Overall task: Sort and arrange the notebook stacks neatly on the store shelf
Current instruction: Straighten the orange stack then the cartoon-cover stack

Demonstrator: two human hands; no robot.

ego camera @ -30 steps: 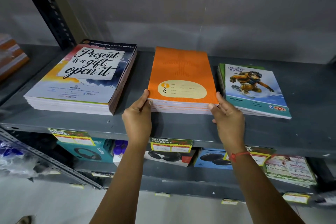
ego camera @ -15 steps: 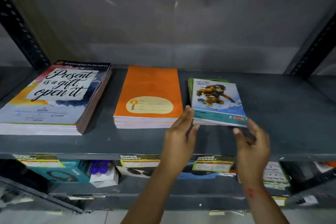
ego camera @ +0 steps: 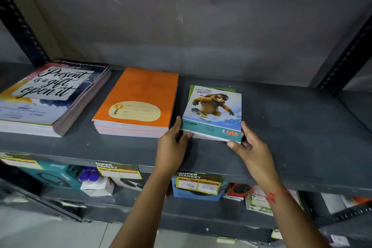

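Three notebook stacks lie on the grey shelf (ego camera: 291,139). At the left is a tall stack with a "Present is a gift, open it" cover (ego camera: 50,94). An orange stack (ego camera: 141,98) sits in the middle. On the right is a small stack with a snowboarder cover (ego camera: 213,110), a green cover poking out behind it. My left hand (ego camera: 171,147) holds that small stack at its front left corner. My right hand (ego camera: 251,147) grips its front right corner, thumb on the front edge.
The shelf's right part is bare grey metal up to a black perforated upright (ego camera: 346,54). Another upright (ego camera: 18,24) stands at the far left. Below, "Super Market" price tags (ego camera: 198,184) hang on the shelf edge over boxed goods (ego camera: 56,175).
Both hands left the orange stack, moved right, and closed on the front corners of the snowboarder stack. The view swung right as well.
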